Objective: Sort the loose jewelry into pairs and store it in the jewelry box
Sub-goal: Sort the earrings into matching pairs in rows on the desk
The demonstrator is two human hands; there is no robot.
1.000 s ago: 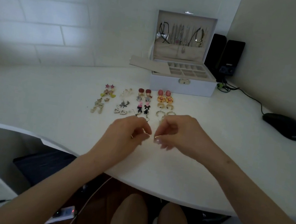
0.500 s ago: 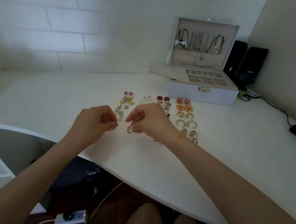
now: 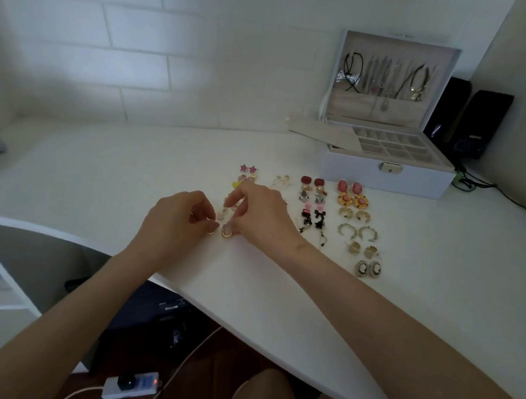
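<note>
My left hand pinches a small gold hoop, mostly hidden under my fingertips; my right hand pinches a second gold hoop just beside it, low over the desk. The right hand covers part of the paired earring rows behind. Farther back, the jewelry box stands open.

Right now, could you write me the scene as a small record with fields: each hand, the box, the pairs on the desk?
left hand: pinches first gold hoop, down at the desk
right hand: pinches second gold hoop, beside the first
jewelry box: open, lid upright, necklaces hanging inside lid
tray: compartments look empty
earring pairs: in columns on desk, between hands and box
</note>
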